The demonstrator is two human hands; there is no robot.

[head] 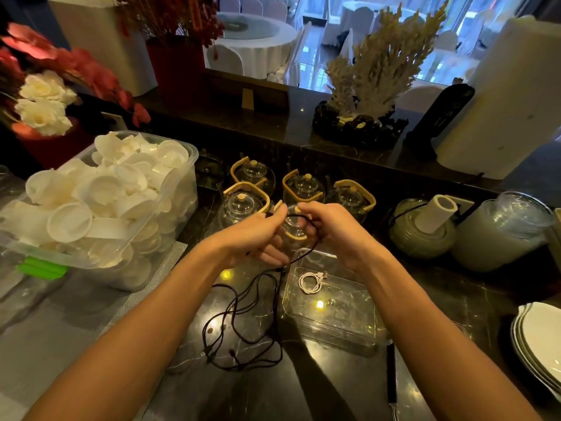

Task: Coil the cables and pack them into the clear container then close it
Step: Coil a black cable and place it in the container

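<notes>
Dark marble counter, banquet tables beyond: both hands are raised over it, the left hand and right hand each pinching a black cable, apparently looped between them, its slack trailing on the stone. Beside it, a coiled white cable lies in the open clear container.

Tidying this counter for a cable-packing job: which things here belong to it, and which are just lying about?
Job: black cable, held by left hand and right hand; white cable, coiled inside clear container.

Lying about: cup bin, teapots, plates, jars.
</notes>
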